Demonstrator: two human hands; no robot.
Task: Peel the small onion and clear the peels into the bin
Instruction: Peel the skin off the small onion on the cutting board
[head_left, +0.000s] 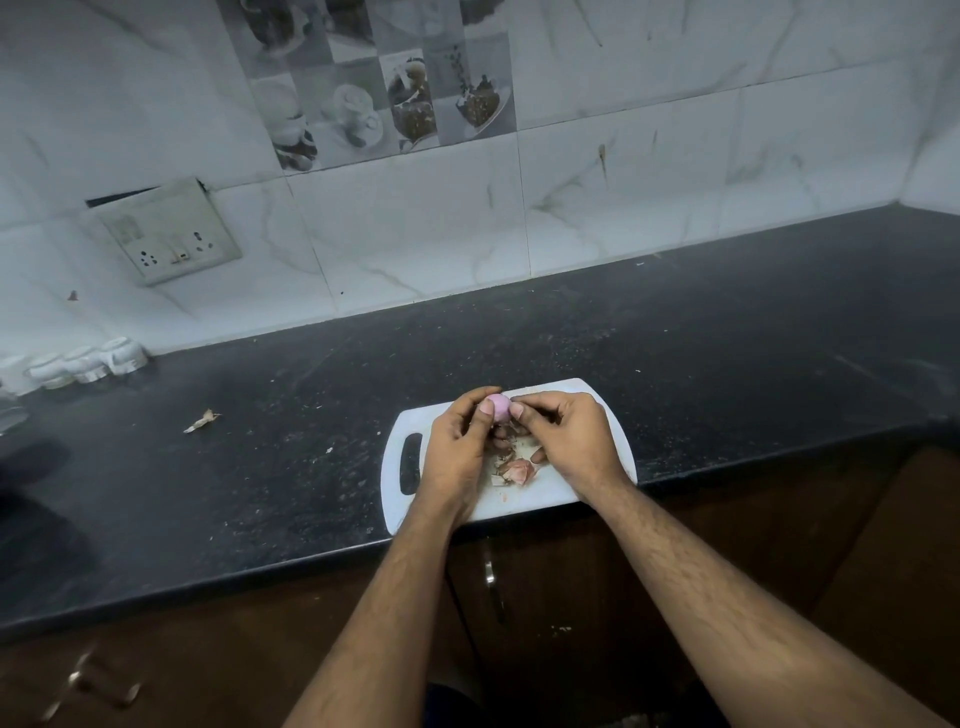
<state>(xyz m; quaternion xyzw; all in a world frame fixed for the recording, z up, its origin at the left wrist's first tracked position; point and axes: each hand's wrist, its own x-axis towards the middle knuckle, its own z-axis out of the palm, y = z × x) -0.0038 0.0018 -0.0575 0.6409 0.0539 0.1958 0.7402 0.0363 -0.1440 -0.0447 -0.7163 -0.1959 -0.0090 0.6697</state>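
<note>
Both hands, left (457, 441) and right (563, 436), pinch the onion (497, 407) above a white board (550, 496), each grip clamped on it. It looks nearly bare; peels (514, 470) lie on the board, one stray scrap (201, 421) on the dark, speckled desk (727, 353). No bin shows. Marble-look tiles (623, 156) and a socket (171, 236) behind.

Home kitchen: dark stone counter (675, 364), marble-look wall tiles (623, 171), cutting board (566, 493), wall socket (171, 234).
</note>
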